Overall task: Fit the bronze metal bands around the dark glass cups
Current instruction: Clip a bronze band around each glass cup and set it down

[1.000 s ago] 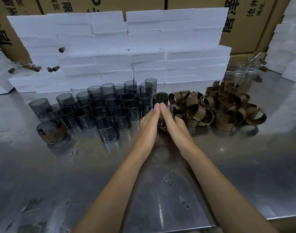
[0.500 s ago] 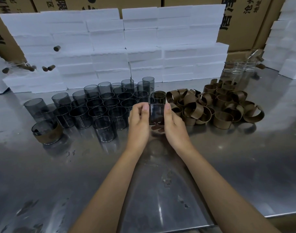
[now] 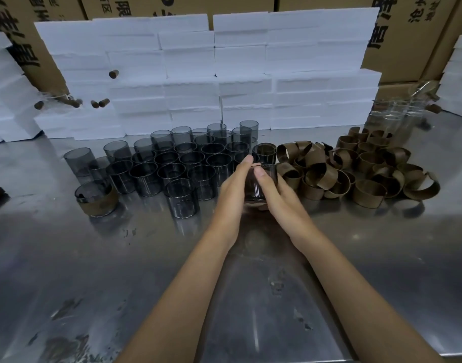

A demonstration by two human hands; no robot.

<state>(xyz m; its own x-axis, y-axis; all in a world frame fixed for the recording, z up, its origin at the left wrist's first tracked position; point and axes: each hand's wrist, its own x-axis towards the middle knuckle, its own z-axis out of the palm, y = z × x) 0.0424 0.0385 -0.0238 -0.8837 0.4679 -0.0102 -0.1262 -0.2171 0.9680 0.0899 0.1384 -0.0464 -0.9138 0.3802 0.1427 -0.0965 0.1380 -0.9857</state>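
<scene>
Standing on the steel bench [image 3: 67, 258]: one dark glass cup [image 3: 254, 188] clasped from both sides, left hand [image 3: 233, 188] and right hand [image 3: 275, 195] pressed close around it, fingers stretched along its walls. Bronze band [image 3: 258, 204] just visible near its base. Directly left of that cup, a cluster of bare dark cups [image 3: 172, 163]; farther left, a finished banded cup [image 3: 96, 197]. Directly right, a heap of loose bronze bands [image 3: 355, 169]. Behind, stacked white foam blocks [image 3: 214, 74].
</scene>
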